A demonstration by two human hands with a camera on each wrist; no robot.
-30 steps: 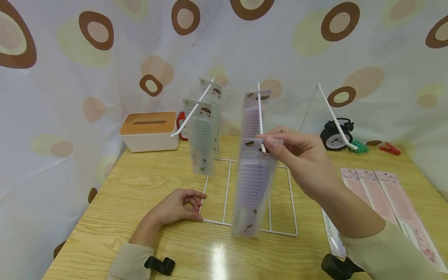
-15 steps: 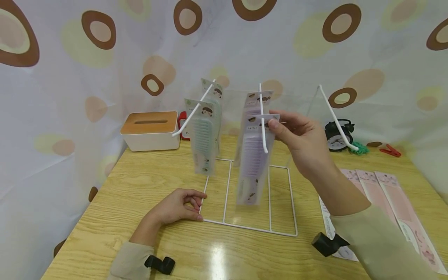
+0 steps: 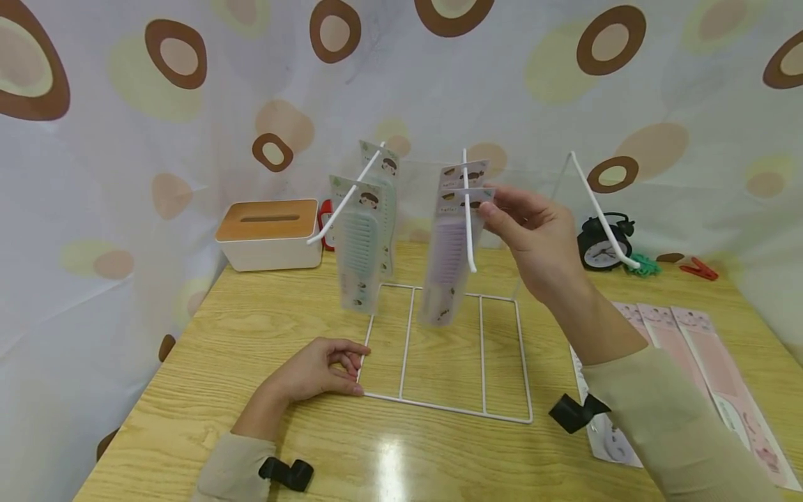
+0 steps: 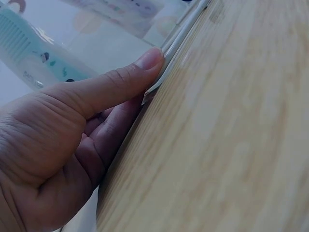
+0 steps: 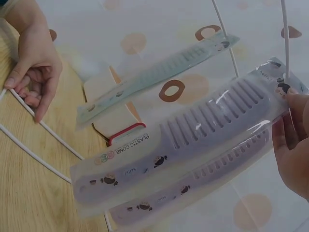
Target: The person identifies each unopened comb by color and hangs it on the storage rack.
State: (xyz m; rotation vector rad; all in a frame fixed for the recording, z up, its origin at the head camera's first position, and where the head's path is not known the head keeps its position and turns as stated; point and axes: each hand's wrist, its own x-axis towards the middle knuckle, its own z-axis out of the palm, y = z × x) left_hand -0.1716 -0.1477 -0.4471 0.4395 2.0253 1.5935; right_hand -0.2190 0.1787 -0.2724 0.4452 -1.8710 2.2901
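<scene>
My right hand (image 3: 533, 237) pinches the upper corner of a purple comb in a clear sleeve (image 3: 448, 254). Its header is threaded on the middle prong (image 3: 469, 240) of a white wire rack, in front of another purple packaged comb (image 3: 464, 171). In the right wrist view, thumb and fingers hold that header (image 5: 277, 84) beside the wire. My left hand (image 3: 320, 369) grips the left front corner of the rack's base (image 3: 439, 406), thumb on the wire. Two green packaged combs (image 3: 357, 244) hang on the left prong (image 3: 335, 219).
The right prong (image 3: 605, 213) bears no comb. Several pink packages (image 3: 709, 355) lie on the table at right. Behind stand a tissue box (image 3: 270, 237), a red-edged object (image 3: 327, 223), a black alarm clock (image 3: 603, 244), a green coil (image 3: 646, 265) and a red clip (image 3: 699, 268).
My right hand has slid the front purple comb back and away along the middle prong, close to the rear purple one. The left hand has stayed at the base corner.
</scene>
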